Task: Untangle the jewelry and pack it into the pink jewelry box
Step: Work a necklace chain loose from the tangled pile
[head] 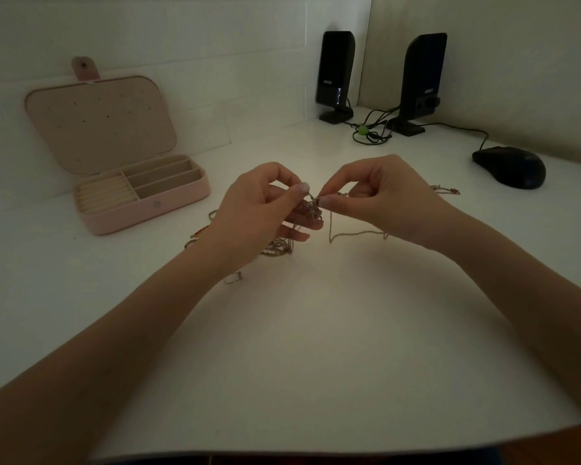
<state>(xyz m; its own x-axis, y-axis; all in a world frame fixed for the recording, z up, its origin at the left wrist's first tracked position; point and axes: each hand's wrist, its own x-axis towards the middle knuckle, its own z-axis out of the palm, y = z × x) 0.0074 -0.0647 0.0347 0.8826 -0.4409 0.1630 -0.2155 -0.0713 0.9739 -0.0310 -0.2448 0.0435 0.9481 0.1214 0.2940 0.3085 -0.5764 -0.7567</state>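
Hands meet above the middle of the white desk [316, 330]. We pinch the tangle [311, 208] with our left hand [265, 209], thumb and forefinger closed on it, lower fingers extended beneath. Our right hand [379, 196] pinches a strand of the same tangle; a chain [353, 233] hangs from it to the desk. More jewelry [277, 250] lies under the left hand. The box [141, 209] stands open, far left.

two speakers [336, 75], mouse [509, 166], cables [371, 134]
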